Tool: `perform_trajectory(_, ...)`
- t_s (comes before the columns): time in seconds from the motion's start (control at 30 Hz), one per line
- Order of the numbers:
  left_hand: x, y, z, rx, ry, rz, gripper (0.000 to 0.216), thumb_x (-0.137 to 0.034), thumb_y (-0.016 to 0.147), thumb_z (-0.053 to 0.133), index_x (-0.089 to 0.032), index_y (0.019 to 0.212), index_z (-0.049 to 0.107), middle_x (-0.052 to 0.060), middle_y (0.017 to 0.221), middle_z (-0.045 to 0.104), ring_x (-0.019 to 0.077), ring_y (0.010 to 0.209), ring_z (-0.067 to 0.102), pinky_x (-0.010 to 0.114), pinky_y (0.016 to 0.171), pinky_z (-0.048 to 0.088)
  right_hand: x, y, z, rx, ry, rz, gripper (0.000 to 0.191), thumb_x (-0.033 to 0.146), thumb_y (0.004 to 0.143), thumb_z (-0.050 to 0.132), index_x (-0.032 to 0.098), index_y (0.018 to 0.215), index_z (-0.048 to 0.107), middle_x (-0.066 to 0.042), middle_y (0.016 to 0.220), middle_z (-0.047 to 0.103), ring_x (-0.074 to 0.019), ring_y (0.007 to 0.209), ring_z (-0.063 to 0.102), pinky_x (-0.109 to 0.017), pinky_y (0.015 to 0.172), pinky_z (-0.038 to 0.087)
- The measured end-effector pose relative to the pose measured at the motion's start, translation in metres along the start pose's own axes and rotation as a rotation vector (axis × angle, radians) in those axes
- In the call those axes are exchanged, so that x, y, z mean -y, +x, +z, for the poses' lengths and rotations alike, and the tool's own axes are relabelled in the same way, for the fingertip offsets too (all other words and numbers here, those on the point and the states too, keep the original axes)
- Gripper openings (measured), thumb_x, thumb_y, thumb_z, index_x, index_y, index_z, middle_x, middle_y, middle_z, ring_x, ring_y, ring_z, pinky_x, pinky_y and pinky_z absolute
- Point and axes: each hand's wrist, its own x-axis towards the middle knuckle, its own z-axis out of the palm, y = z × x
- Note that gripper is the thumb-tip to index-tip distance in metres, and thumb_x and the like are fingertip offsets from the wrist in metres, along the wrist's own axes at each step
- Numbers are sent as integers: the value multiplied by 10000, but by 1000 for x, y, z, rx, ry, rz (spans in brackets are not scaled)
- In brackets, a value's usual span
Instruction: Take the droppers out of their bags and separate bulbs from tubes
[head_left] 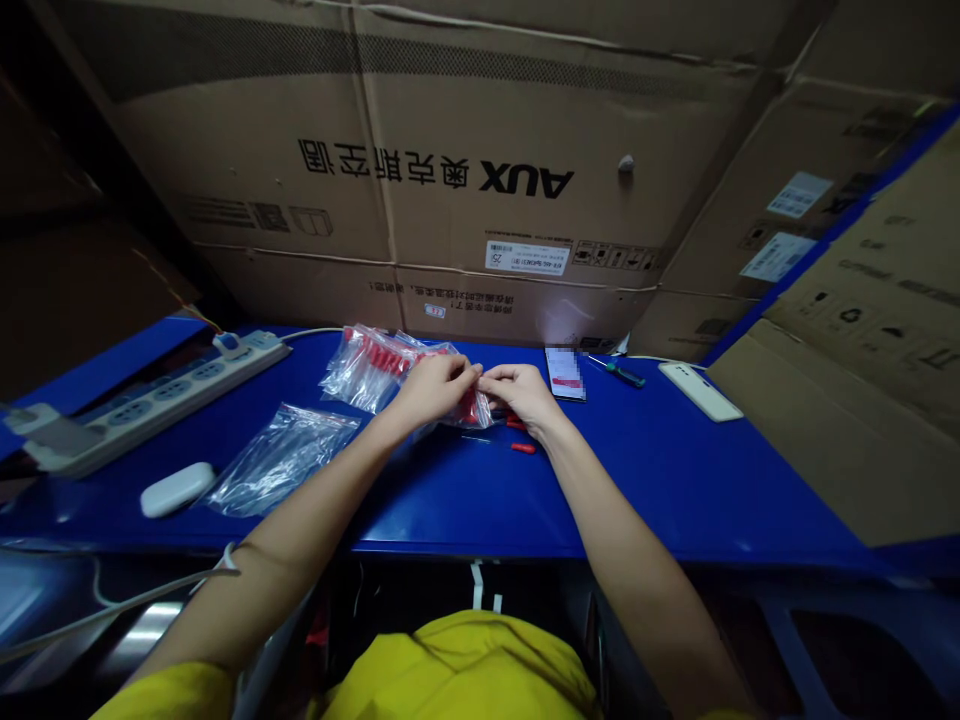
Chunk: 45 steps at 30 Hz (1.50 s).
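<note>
Pinching the edge of a clear bag in the head view, the left hand and the right hand sit nearly fingertip to fingertip above the blue table; both are nearly closed – thumb against forefinger – with the film caught between the tips; how firmly each grips, I cannot tell. The bag lies between and just below the hands, more under the left, whose fingers cover part of it; red pieces show through the film. A loose piece rests on the table just on the near side of the right hand; more red shows partly hidden beneath that palm. Left of the left hand – just beside it – is a packed bag; nearer the body, a flat bag lies beside the left forearm, with a white case next to it and a power strip farther off. Just beyond the right hand lies a phone; then a screwdriver; well apart, a white phone; a carton stands behind.
</note>
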Motion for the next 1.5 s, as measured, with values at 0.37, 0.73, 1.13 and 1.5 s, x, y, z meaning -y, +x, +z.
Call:
perform_trajectory(0.37, 18, 6, -4, 77, -254, 53, 155, -293, 788, 593, -210, 659, 573, 6, 638, 556, 144, 619, 465, 281, 588, 336, -6, -1, 7, -56, -124, -108, 176, 328, 662, 811, 202, 714, 701, 15, 601, 686, -131, 539, 585, -257, 553, 471)
perform_trajectory(0.73, 5, 3, -11, 86, -316, 4, 183, -301, 804, 548, -200, 653, 565, -3, 630, 518, 137, 609, 437, 291, 605, 315, 4, -13, -1, -94, -452, -425, 137, 260, 809, 637, 238, 944, 646, 28, 853, 705, -93, 550, 563, -236, 581, 428)
perform_trajectory(1.13, 8, 3, -6, 6, -93, 114, 269, -342, 889, 570, -222, 649, 560, 23, 620, 575, 158, 599, 471, 315, 606, 294, 6, -22, -7, 102, -385, -168, 290, 175, 804, 656, 251, 1066, 753, 44, 589, 694, -186, 524, 694, -292, 565, 560)
perform_trajectory(1.5, 8, 3, -25, 79, -287, 76, 328, -454, 960, 539, -189, 798, 646, 20, 751, 621, 160, 702, 531, 281, 661, 402, 9, -20, -9, 76, -514, -426, 447, 98, 811, 584, 258, 1147, 831, -25, 1070, 831, -229, 923, 774, -396, 902, 610)
